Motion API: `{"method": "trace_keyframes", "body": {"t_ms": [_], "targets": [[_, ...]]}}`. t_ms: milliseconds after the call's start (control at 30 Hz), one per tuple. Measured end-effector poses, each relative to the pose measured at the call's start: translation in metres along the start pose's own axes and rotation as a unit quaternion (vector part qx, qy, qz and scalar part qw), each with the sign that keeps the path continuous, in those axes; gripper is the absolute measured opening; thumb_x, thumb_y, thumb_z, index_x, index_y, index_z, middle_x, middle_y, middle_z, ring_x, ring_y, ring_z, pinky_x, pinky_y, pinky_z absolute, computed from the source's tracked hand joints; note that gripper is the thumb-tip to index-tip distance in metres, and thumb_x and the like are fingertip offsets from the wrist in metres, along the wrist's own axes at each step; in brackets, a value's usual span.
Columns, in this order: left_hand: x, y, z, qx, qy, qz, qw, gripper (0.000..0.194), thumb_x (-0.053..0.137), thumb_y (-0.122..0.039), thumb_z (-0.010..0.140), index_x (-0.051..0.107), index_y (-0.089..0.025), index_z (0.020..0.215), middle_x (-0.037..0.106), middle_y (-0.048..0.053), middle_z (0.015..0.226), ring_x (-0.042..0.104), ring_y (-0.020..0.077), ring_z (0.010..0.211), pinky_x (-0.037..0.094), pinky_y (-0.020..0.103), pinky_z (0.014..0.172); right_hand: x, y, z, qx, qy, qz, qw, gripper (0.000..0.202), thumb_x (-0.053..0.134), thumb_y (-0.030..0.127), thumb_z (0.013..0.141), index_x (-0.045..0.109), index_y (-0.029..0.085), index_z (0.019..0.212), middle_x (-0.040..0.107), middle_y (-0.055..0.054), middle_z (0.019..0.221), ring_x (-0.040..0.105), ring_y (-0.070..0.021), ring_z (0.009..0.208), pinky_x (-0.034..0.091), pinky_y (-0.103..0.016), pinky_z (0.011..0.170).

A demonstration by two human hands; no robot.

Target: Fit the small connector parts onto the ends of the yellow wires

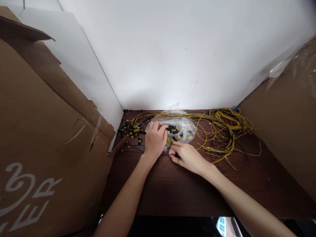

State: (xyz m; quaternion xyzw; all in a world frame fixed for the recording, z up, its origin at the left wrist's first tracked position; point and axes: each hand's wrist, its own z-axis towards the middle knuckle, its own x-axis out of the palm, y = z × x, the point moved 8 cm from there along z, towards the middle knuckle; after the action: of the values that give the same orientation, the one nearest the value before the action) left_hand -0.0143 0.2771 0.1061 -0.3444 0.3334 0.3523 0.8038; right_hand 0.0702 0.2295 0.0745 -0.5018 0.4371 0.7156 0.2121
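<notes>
Rests the left hand, fingers bent, on the left part of the clear plastic bag with black and yellow connectors, at the centre of the frame. Curls the right hand at the bag's near edge, fingertips drawn together; cannot tell whether either grip holds anything. Has yellow wires passing behind both, across the dark table, towards a tangled coil at centre right.

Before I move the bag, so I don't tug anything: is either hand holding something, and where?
Cannot be told: the left hand is at the plastic bag's left side, the right hand near its front edge; any grip is unclear.
</notes>
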Motion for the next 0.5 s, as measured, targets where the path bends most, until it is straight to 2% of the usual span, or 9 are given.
{"method": "trace_keyframes", "body": {"t_ms": [267, 500], "targets": [[0.006, -0.002, -0.001, 0.009, 0.009, -0.033, 0.999, 0.02, 0.046, -0.017, 0.086, 0.064, -0.016, 0.096, 0.056, 0.007, 0.093, 0.048, 0.0198, 0.092, 0.044, 0.033, 0.082, 0.001, -0.003, -0.003, 0.002, 0.034, 0.056, 0.998, 0.01, 0.055, 0.008, 0.067, 0.05, 0.017, 0.068, 0.053, 0.002, 0.072, 0.044, -0.0093, 0.061, 0.031, -0.021, 0.058], [0.008, 0.005, 0.001, -0.016, 0.01, -0.1, 0.995, 0.019, 0.049, -0.015, 0.084, 0.065, -0.017, 0.093, 0.058, 0.006, 0.09, 0.05, 0.0194, 0.091, 0.044, 0.033, 0.082, -0.01, -0.005, -0.002, -0.017, 0.015, 0.194, 0.981, 0.01, 0.052, 0.007, 0.071, 0.052, 0.016, 0.067, 0.05, 0.002, 0.067, 0.044, -0.0086, 0.06, 0.034, -0.02, 0.058]]}}
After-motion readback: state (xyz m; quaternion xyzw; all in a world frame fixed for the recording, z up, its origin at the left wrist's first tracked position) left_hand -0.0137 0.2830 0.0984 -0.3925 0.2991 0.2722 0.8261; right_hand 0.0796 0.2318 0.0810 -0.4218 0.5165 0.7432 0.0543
